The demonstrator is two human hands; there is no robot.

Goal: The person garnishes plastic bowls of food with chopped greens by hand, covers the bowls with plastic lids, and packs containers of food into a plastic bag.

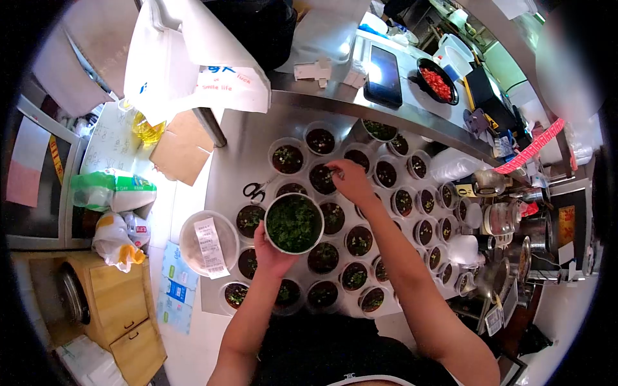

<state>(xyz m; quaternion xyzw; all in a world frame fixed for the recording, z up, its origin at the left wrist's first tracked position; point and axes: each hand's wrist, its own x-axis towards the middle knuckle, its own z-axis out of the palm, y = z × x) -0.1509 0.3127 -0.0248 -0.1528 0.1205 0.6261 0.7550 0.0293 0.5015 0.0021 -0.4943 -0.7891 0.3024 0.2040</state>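
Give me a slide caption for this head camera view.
Left hand holds a bowl of chopped greens; right hand sprinkles over small cups.

A stainless-steel counter (pixel 238 145) is covered by many round plastic cups (pixel 359 241) of dark sauce topped with chopped greens, set touching in rows. Black-handled scissors (pixel 255 190) are laid at the left edge of the cups. A lidded round container with a receipt (pixel 208 243) is set at the counter's left rim. A brown cardboard piece (pixel 183 149) is overhanging the far-left corner.
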